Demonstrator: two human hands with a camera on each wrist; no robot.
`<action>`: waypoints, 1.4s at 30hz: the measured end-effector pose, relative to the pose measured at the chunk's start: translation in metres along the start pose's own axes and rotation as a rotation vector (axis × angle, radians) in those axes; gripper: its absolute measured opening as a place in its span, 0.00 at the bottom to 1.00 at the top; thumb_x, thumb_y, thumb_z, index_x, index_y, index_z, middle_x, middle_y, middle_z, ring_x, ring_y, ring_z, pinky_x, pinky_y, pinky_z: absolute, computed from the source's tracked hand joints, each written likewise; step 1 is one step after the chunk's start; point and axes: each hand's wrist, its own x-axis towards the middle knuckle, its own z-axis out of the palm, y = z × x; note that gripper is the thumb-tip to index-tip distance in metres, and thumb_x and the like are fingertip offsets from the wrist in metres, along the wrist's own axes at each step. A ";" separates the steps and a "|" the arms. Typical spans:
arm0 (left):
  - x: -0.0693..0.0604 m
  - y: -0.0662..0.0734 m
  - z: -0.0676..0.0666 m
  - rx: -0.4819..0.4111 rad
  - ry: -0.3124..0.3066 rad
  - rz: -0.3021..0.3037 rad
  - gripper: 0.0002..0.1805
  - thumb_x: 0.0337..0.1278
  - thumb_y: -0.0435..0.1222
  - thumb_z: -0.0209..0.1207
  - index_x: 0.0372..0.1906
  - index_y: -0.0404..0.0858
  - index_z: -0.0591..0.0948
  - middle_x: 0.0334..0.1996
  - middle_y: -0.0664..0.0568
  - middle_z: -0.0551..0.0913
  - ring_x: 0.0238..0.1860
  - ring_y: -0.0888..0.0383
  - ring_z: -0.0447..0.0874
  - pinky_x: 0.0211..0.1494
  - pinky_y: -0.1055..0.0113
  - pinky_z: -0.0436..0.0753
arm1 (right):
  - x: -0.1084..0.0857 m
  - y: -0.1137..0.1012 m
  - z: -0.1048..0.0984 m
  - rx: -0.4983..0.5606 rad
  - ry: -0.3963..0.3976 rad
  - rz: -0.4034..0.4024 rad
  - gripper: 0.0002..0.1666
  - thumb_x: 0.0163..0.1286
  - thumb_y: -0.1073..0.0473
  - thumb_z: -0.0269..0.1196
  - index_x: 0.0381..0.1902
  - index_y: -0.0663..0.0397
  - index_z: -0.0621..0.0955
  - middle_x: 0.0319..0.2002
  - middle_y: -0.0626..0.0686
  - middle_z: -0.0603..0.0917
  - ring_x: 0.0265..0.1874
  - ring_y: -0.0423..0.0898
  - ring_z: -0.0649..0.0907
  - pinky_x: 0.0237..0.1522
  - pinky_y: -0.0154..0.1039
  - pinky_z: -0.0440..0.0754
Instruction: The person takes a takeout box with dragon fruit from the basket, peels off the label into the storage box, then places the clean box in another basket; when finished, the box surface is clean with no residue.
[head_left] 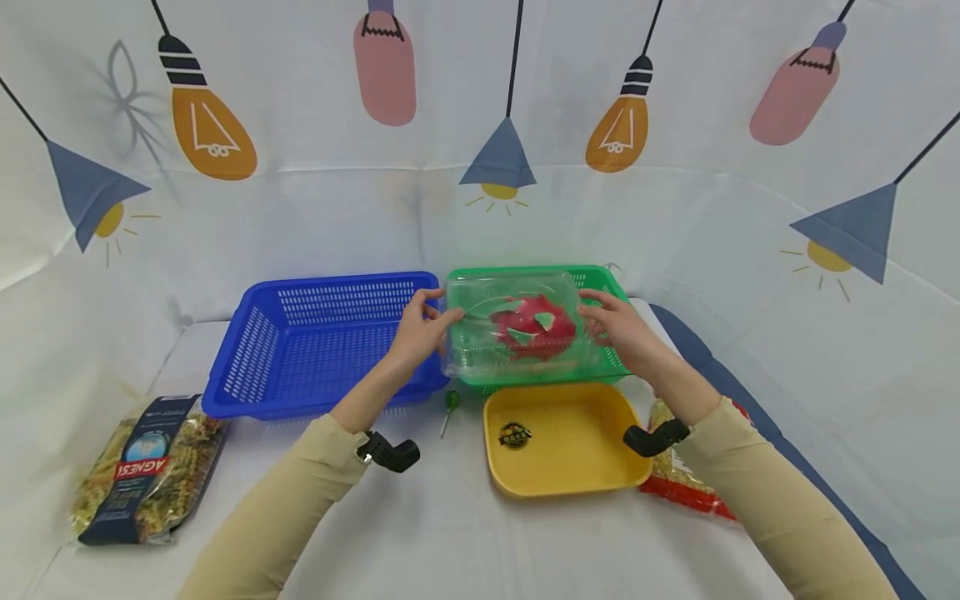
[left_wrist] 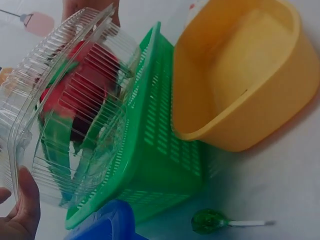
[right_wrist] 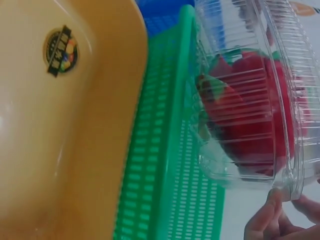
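Note:
A clear plastic clamshell container (head_left: 474,354) with a red dragon fruit (head_left: 553,329) inside is held over the green basket (head_left: 600,275). My left hand (head_left: 422,329) pinches its left edge, thumb on the rim in the left wrist view. At the opposite edge my right hand (head_left: 622,327) grips the rim between thumb and fingers, as the right wrist view shows (right_wrist: 280,217). The lid looks closed over the fruit in both wrist views. Whether the container touches the basket cannot be told.
Left of the green basket stands a blue basket (head_left: 322,358). A yellow tray (head_left: 577,437) with a round sticker lies in front. Beside it is a green lollipop (head_left: 452,400). A pasta bag (head_left: 146,471) lies at left; another bag (head_left: 686,492) is partly under my right forearm.

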 end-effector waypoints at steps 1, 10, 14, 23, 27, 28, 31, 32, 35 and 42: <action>0.002 0.000 0.001 0.007 -0.001 -0.001 0.33 0.67 0.45 0.61 0.72 0.39 0.65 0.37 0.48 0.68 0.16 0.59 0.71 0.29 0.63 0.80 | 0.001 -0.001 -0.002 0.005 -0.001 0.004 0.34 0.80 0.49 0.51 0.78 0.50 0.59 0.27 0.46 0.71 0.28 0.42 0.71 0.39 0.40 0.70; 0.022 0.004 0.007 0.042 -0.072 -0.055 0.34 0.67 0.44 0.58 0.74 0.42 0.63 0.37 0.49 0.69 0.22 0.59 0.75 0.39 0.58 0.85 | 0.014 -0.007 -0.014 -0.012 -0.029 0.052 0.35 0.81 0.52 0.49 0.78 0.58 0.55 0.31 0.50 0.73 0.34 0.46 0.74 0.52 0.48 0.75; 0.028 0.006 0.009 0.053 -0.124 -0.091 0.34 0.68 0.43 0.57 0.75 0.42 0.60 0.39 0.45 0.71 0.25 0.58 0.76 0.42 0.55 0.86 | 0.021 -0.007 -0.021 -0.044 -0.068 0.078 0.35 0.82 0.54 0.47 0.79 0.60 0.52 0.48 0.58 0.73 0.39 0.50 0.74 0.62 0.56 0.73; 0.048 0.010 0.004 0.057 -0.281 -0.219 0.35 0.70 0.40 0.58 0.75 0.39 0.58 0.55 0.33 0.75 0.33 0.52 0.83 0.55 0.48 0.83 | 0.041 0.000 -0.040 -0.176 -0.232 0.146 0.36 0.82 0.54 0.47 0.78 0.65 0.49 0.51 0.62 0.72 0.43 0.54 0.75 0.62 0.57 0.75; 0.056 0.010 0.001 0.051 -0.370 -0.268 0.36 0.71 0.38 0.57 0.76 0.37 0.55 0.60 0.29 0.73 0.49 0.42 0.84 0.55 0.53 0.84 | 0.050 0.005 -0.047 -0.201 -0.261 0.180 0.36 0.82 0.55 0.46 0.79 0.64 0.49 0.65 0.67 0.64 0.46 0.55 0.75 0.61 0.55 0.77; 0.057 0.010 0.000 0.048 -0.391 -0.279 0.36 0.72 0.37 0.56 0.77 0.37 0.54 0.62 0.28 0.71 0.53 0.40 0.83 0.56 0.54 0.84 | 0.051 0.005 -0.048 -0.207 -0.268 0.184 0.36 0.82 0.56 0.46 0.78 0.65 0.50 0.66 0.68 0.63 0.47 0.55 0.75 0.61 0.55 0.77; 0.061 0.011 0.000 0.054 -0.446 -0.297 0.36 0.73 0.36 0.54 0.78 0.36 0.51 0.65 0.27 0.69 0.60 0.37 0.78 0.56 0.55 0.84 | 0.055 0.008 -0.051 -0.230 -0.284 0.196 0.35 0.82 0.57 0.47 0.78 0.65 0.52 0.66 0.69 0.63 0.48 0.56 0.76 0.60 0.55 0.79; 0.063 0.011 0.001 0.063 -0.459 -0.296 0.36 0.74 0.35 0.54 0.78 0.35 0.51 0.66 0.27 0.69 0.61 0.36 0.78 0.56 0.56 0.84 | 0.055 0.009 -0.052 -0.238 -0.289 0.201 0.34 0.82 0.57 0.47 0.78 0.65 0.53 0.65 0.69 0.63 0.49 0.57 0.76 0.59 0.55 0.80; 0.065 0.012 0.004 0.084 -0.475 -0.292 0.36 0.74 0.35 0.54 0.78 0.35 0.52 0.66 0.27 0.70 0.61 0.37 0.78 0.56 0.56 0.84 | 0.057 0.013 -0.054 -0.261 -0.304 0.216 0.33 0.82 0.58 0.47 0.78 0.64 0.54 0.67 0.71 0.64 0.52 0.60 0.77 0.57 0.54 0.81; 0.068 0.009 0.020 0.146 -0.500 -0.276 0.38 0.71 0.34 0.57 0.78 0.31 0.52 0.65 0.29 0.72 0.59 0.39 0.81 0.60 0.51 0.80 | 0.061 0.027 -0.060 -0.255 -0.311 0.252 0.33 0.82 0.59 0.47 0.77 0.65 0.54 0.52 0.66 0.73 0.47 0.58 0.77 0.59 0.56 0.79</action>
